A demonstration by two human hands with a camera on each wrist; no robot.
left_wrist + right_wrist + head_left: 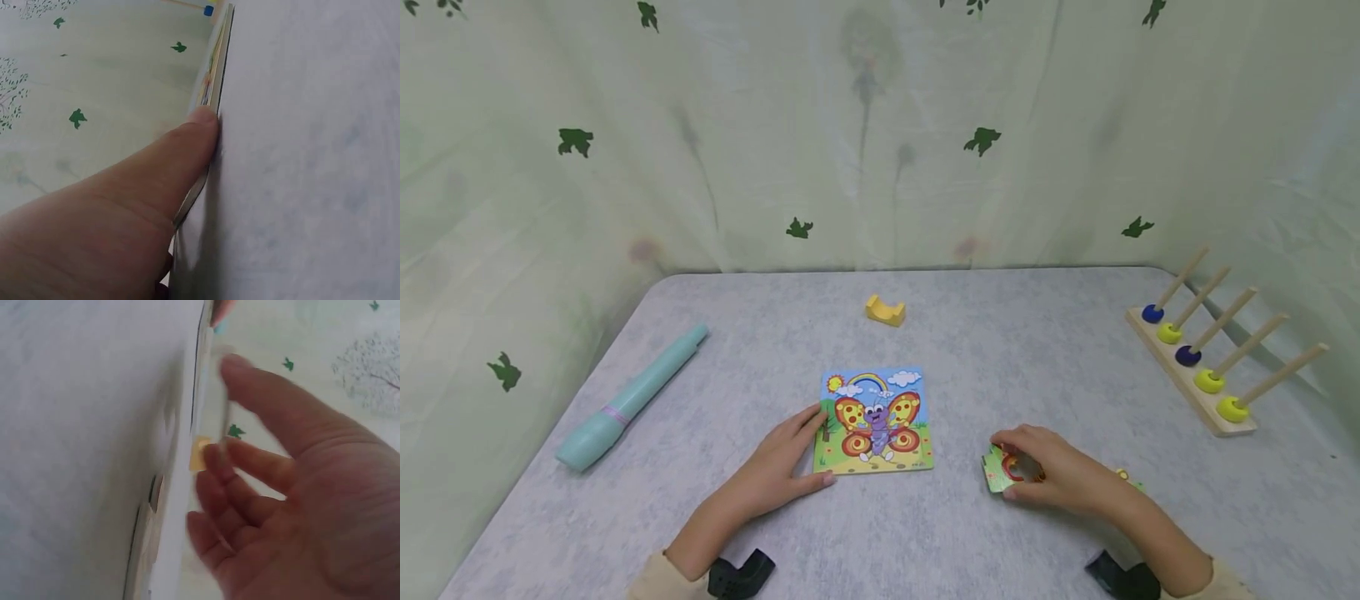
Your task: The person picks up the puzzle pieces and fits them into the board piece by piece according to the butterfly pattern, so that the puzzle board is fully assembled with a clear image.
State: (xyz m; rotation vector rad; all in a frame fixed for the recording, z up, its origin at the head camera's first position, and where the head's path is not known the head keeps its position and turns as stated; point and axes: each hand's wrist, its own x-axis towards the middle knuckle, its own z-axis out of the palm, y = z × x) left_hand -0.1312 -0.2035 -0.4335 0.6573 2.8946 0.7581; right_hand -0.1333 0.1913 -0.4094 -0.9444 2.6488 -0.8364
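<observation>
"What lies along the left edge of the worktop (pixel 760 333)?"

"A teal tube-shaped thing (pixel 632 396), slanting toward the far edge."

"And the left hand (pixel 775 468)?"

"Fingers extended, thumb well apart from them, touching the left side and near-left corner of a butterfly board (pixel 874 421). The board lies flat mid-worktop, nearly square, with no clear long axis. A yellow block (pixel 885 313) sits beyond it, near the far edge."

"Where's the puzzle piece (pixel 996 471)?"

"To the board's right, apart from it, pinched between the fingers and thumb of the right hand (pixel 1063 471). From those fingers, the board lies leftward; the left hand is nearer to it. I can't tell the piece's long axis."

"Further right?"

"Another piece (pixel 1123 474) shows partly beyond the right forearm, then a peg stand (pixel 1176 369) by the far-right corner."
</observation>
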